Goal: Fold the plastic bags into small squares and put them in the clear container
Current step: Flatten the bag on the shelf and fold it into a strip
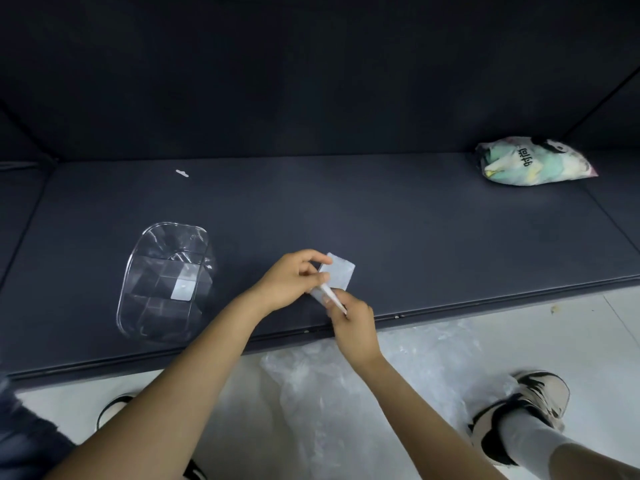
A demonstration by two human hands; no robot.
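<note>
Two hands pinching one folded bag (337, 276) above mat (415, 237): left hand (291, 284) gripping its top edge, right hand (353, 327) gripping its lower corner. Container (166, 282) at 9 o'clock from hands, near. Loose bags (346, 393) on floor at 6 o'clock. Printed bag (533, 162) at 2 o'clock, well apart.

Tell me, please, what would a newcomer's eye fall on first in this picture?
Probably the small folded translucent plastic bag at the centre, pinched between the left hand and the right hand above the dark padded table. Next, the clear faceted plastic container to their left on the table, one folded square already inside. Then the colourful printed bag at the far right corner.
</note>
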